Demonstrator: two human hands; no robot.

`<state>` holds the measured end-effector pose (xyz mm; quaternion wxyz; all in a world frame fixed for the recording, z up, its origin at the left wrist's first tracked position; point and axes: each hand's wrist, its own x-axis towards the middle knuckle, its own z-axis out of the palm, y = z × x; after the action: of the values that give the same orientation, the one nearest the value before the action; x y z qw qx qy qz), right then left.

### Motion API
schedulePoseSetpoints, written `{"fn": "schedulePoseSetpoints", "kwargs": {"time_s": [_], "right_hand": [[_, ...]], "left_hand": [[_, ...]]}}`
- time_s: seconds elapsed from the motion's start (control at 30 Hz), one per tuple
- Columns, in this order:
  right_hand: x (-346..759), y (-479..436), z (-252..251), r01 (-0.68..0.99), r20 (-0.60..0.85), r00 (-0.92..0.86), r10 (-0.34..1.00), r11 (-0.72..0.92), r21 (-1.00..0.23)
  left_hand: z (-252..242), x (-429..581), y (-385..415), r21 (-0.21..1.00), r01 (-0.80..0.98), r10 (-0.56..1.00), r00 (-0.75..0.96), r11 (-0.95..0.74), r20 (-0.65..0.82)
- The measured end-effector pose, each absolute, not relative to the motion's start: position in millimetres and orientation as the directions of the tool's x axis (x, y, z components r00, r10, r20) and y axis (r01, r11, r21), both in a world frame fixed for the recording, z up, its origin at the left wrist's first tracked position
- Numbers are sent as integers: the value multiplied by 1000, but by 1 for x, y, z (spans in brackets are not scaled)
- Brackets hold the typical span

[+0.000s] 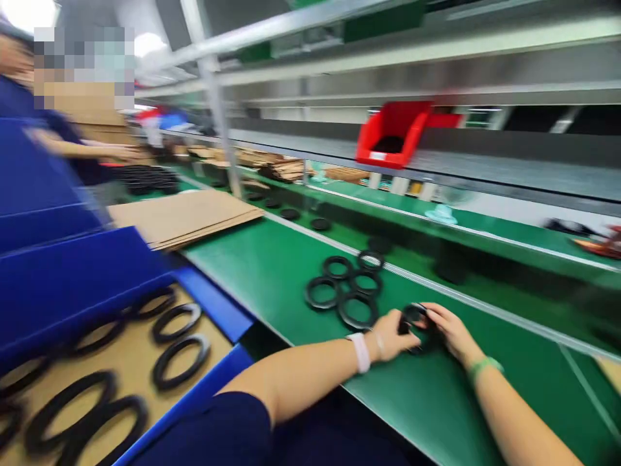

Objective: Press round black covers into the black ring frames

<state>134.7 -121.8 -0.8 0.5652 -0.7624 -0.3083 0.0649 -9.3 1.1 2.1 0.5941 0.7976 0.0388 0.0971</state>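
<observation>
Between my hands is a black ring (414, 309), held just above the green work surface (272, 265). My left hand (389, 335) is closed on its near left side, thumb and fingers around the rim. The fingers of my right hand (450, 329) pinch the far right side of the same ring. Something dark beneath the ring is blurred, and I cannot tell whether it is a second ring or shadow. To the left of my hands several black rings (358, 310) lie flat in a loose cluster, some touching.
At my left, a blue box (213, 382) holds several black rings (181, 362) on cardboard. Flat cardboard sheets (189, 213) rest farther back. Black discs (290, 214) line the strip behind the metal rail (320, 241). A red bin (395, 136) sits on the shelf above; another person's arm (82, 147) shows far left.
</observation>
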Motion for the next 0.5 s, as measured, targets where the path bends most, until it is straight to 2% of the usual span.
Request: {"fn": "schedulePoseSetpoints", "kwargs": {"time_s": [0.03,0.13,0.37,0.5], "right_hand": [[126,-144,-2,334,209,822,529,-151,-930],[108,-162,-4,68,117,868,482,118,-991],[105,-156,-13,84,115,978,173,180,-980],[95,-163,-14,125,140,984,107,136,-983]], "left_hand": [[1,-8,3,958,-77,157,980,-278,124],[-4,1,7,962,-123,70,987,-243,144],[-10,5,9,959,-181,-38,983,-218,177],[-4,-1,9,966,-165,-68,986,-201,154]]}}
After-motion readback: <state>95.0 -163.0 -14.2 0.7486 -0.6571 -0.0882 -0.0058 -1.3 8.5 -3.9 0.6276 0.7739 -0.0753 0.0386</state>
